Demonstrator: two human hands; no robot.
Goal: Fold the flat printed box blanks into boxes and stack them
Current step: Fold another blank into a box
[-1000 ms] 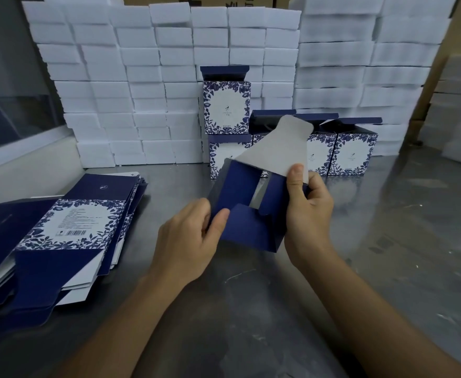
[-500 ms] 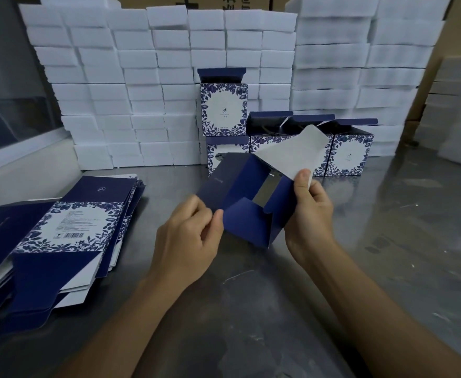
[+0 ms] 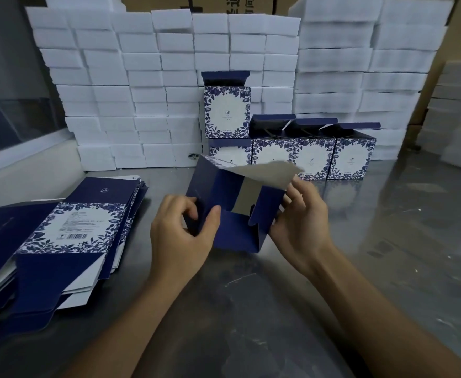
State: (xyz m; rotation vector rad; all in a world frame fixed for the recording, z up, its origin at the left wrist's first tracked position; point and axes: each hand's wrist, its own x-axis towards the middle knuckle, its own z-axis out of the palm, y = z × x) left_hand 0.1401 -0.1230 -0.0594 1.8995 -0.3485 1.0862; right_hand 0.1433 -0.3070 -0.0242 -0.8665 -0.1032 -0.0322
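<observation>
Nearest us, our left hand [image 3: 181, 233] pinches the lower left corner of the half-formed box [image 3: 223, 205], thumb on the blue bottom flap and fingers curled behind the side wall, while our right hand [image 3: 297, 222] grips the right wall, fingers curled round it under the grey flap [image 3: 267, 173]. Compared with a second ago, that grey flap has swung down from nearly upright to lie almost level over the opening, and the box has turned so its open base faces us more squarely; we judge the bottom closure is under way, with the blue flap still to be tucked. The box is held just above the steel table [image 3: 251, 309], between both hands, touching nothing else. To the left lies the pile of flat blanks [image 3: 71, 230], its near edge overhanging toward us, so we should keep the left elbow in. The table to the right and in front is bare and gives room to turn the box. Farther back stand the finished boxes [image 3: 313, 156], a row with one stacked on top at the left, lids up, against the wall of white foam blocks [image 3: 142, 77]; the row's right end looks free for the next box.
</observation>
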